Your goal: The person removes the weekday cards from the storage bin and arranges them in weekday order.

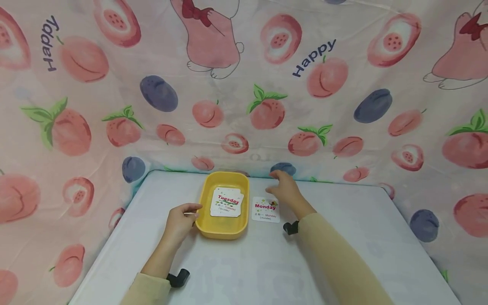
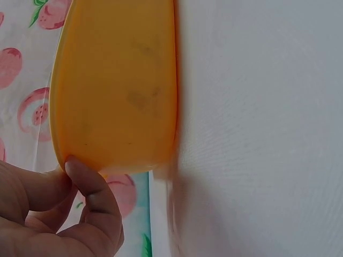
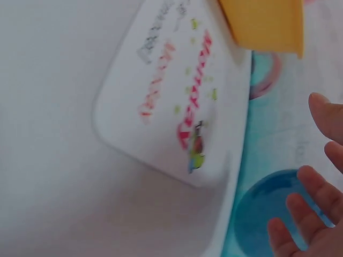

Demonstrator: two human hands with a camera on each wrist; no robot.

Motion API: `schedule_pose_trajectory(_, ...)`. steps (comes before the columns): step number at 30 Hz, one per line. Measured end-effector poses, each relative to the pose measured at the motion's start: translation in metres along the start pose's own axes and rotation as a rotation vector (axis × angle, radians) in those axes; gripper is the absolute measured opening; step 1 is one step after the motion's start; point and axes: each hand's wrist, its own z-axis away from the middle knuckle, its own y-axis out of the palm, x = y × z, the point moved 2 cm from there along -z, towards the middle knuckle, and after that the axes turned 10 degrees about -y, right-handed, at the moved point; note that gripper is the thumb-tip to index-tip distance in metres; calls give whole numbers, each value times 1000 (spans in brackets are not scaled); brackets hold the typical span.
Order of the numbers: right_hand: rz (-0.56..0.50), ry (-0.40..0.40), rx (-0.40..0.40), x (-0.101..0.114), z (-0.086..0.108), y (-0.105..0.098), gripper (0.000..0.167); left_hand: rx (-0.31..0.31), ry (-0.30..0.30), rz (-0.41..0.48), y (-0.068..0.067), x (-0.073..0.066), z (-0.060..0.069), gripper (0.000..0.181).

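Note:
A yellow plastic tray (image 1: pixel 223 232) with a raised rim stands on the white table, and my left hand (image 1: pixel 180 221) pinches its left edge. In the left wrist view, the thumb and a finger (image 2: pixel 91 184) meet at the rim of the tray (image 2: pixel 115 80). Inside lies a small stack of white cards, with a Tuesday card (image 1: pixel 225 207) on top. A Monday card (image 1: pixel 265 214) lies flat on the table, right of the tray. My right hand (image 1: pixel 286 192) hovers by that card's upper right, fingers spread and holding nothing; the right wrist view shows them apart from the card (image 3: pixel 161 101).
The white table (image 1: pixel 335 237) reaches back to a hanging cloth (image 1: pixel 236 93) printed with peaches, plums and rabbits. Black wrist mounts (image 1: pixel 178 278) sit at both sleeves. The tray's right wall stands close to the Monday card.

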Motion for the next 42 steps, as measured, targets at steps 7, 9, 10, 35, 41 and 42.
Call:
schedule_pose_trajectory(7, 183, -70, 55, 18, -4, 3, 74, 2, -6, 2, 0, -1, 0, 30)
schedule_pose_trajectory(9, 210, -80, 73, 23, -3, 5, 77, 0, -11, 2, 0, -1, 0, 31)
schedule_pose_trajectory(10, 222, -88, 77, 26, -2, 5, 78, -1, -12, 2, 0, -1, 0, 31)
schedule_pose_trajectory(35, 245, -209, 61, 96, -7, 14, 87, -2, 3, 11, 0, 0, 3, 30)
schedule_pose_trajectory(41, 248, -230, 88, 106, -9, 26, 87, 1, 3, 15, 0, 0, 2, 30)
schedule_pose_trajectory(42, 245, -234, 96, 109, -9, 28, 87, 0, 2, 15, 0, 0, 2, 30)
